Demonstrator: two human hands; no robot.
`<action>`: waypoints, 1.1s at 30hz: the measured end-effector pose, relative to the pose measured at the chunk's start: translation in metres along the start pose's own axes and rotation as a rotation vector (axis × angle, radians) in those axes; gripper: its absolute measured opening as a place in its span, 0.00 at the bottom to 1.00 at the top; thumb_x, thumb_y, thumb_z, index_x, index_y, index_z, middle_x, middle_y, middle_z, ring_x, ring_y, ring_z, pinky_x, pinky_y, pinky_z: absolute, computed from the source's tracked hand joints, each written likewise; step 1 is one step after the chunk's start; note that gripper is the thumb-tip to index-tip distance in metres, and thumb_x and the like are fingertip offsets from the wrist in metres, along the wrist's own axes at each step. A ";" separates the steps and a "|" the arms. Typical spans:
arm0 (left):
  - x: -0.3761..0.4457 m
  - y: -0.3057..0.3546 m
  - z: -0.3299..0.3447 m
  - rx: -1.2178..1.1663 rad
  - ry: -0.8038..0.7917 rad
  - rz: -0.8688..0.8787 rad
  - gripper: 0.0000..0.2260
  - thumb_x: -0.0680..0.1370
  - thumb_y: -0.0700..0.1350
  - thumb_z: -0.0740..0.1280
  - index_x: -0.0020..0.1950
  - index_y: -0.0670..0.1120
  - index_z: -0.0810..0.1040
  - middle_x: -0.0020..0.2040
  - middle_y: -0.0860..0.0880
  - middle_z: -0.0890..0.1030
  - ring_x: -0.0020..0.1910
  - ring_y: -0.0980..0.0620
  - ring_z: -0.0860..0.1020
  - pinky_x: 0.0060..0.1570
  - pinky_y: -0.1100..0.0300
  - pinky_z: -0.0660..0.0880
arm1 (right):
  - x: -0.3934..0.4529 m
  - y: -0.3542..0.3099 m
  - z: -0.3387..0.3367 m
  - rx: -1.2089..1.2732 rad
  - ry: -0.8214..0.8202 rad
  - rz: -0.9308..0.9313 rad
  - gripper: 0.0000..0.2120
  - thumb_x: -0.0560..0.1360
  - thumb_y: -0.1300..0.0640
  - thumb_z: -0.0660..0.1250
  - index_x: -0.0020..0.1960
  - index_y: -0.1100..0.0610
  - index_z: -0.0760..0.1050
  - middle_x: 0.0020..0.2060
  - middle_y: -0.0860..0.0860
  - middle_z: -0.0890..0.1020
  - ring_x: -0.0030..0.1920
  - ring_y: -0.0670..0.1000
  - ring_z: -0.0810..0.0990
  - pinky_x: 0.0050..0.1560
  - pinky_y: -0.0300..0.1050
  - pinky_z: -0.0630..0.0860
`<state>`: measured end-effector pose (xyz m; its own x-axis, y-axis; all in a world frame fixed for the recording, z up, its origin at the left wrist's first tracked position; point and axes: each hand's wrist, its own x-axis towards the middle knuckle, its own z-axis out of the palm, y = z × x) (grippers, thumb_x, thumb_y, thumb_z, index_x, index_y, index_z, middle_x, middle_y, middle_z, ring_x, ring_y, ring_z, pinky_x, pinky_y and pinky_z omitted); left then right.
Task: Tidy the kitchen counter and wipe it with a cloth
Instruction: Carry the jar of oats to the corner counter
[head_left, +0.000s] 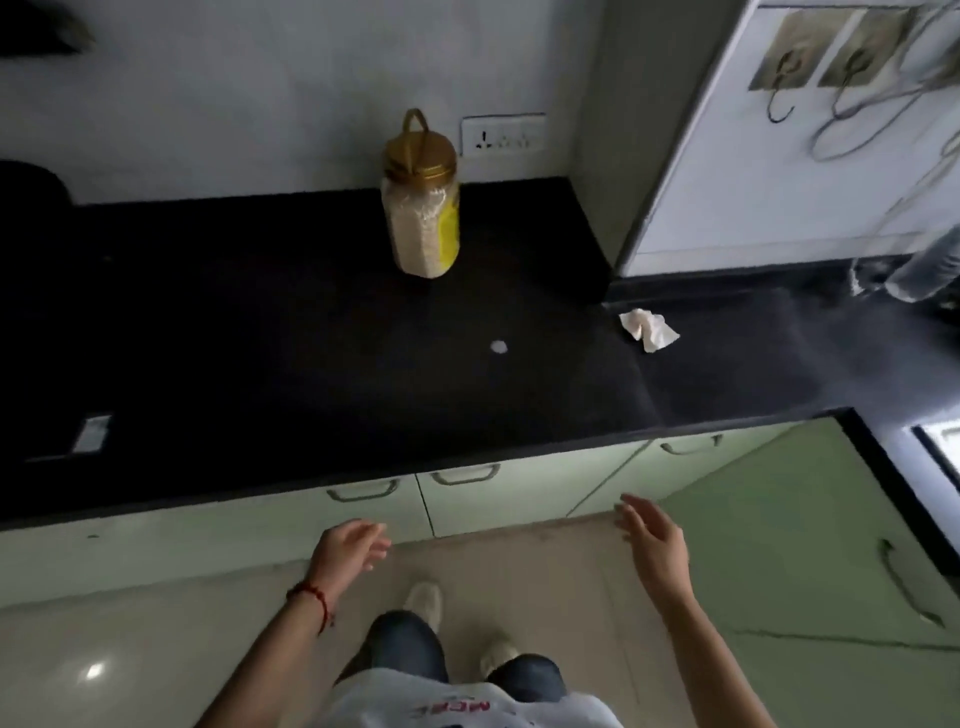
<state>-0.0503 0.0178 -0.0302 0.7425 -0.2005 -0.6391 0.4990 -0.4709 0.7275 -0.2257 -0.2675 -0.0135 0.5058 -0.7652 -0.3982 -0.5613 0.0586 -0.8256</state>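
A black kitchen counter (270, 332) runs across the view and turns a corner at the right. On it a clear jar (422, 218) with a gold lid and handle stands upright near the back wall. A crumpled white cloth (649, 328) lies to the right near the inner corner. A small white spot (498, 346) sits mid-counter. My left hand (349, 555) and my right hand (653, 545) hover below the counter's front edge, over the floor, fingers relaxed and holding nothing.
Pale green cabinet doors with handles (462, 475) sit under the counter. A wall socket (503, 135) is behind the jar. A clear bottle (924, 270) lies at far right. Hooks (784, 78) hang on the right wall. A small flat pale object (93, 447) lies at the counter's left.
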 end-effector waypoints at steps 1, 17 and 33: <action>-0.002 0.007 -0.003 -0.027 0.020 0.017 0.08 0.77 0.40 0.63 0.39 0.46 0.76 0.36 0.46 0.80 0.37 0.48 0.77 0.36 0.59 0.71 | 0.008 -0.014 0.007 0.029 -0.020 -0.026 0.07 0.76 0.60 0.63 0.52 0.57 0.77 0.47 0.55 0.82 0.47 0.56 0.81 0.55 0.55 0.75; 0.116 0.197 -0.034 -0.104 0.112 0.325 0.08 0.77 0.42 0.62 0.54 0.43 0.77 0.46 0.48 0.80 0.47 0.50 0.78 0.44 0.61 0.75 | 0.149 -0.209 0.134 0.132 -0.172 -0.256 0.09 0.76 0.59 0.62 0.45 0.46 0.76 0.42 0.53 0.82 0.43 0.50 0.81 0.45 0.44 0.76; 0.209 0.302 0.047 -0.070 0.154 0.381 0.32 0.77 0.48 0.62 0.75 0.51 0.48 0.77 0.48 0.50 0.76 0.50 0.52 0.74 0.49 0.54 | 0.313 -0.361 0.239 0.248 -0.382 -0.208 0.16 0.78 0.53 0.56 0.63 0.57 0.72 0.60 0.53 0.77 0.61 0.51 0.73 0.60 0.48 0.68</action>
<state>0.2341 -0.2065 0.0443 0.9354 -0.2156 -0.2801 0.2010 -0.3275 0.9232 0.2919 -0.3748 0.0646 0.8203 -0.4901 -0.2950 -0.2740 0.1161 -0.9547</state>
